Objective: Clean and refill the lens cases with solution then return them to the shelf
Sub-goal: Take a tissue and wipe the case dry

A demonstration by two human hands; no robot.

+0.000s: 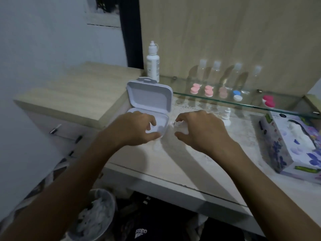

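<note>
An open white hinged box (149, 94) stands on the counter, its lid up and its tray (165, 119) toward me. My left hand (137, 129) reaches into the tray, thumb and fingers pinched on a small white piece (152, 128). Just right of the box, my right hand (199, 127) curls down on a white lens case (180, 128) lying on the counter; most of it is hidden. Pink lens cases (194, 89), a blue and white one (237, 95) and a magenta one (269, 100) sit on the glass shelf (286, 110). A white solution bottle (152, 65) stands behind the box.
Clear empty bottles (216, 73) line the back of the shelf. A small dropper bottle (226, 114) stands under the shelf's edge. A flowered tissue box (295, 148) lies at the right. A wastebasket (94, 214) with crumpled tissue sits below the counter, and a wooden drawer unit (73, 94) stands left.
</note>
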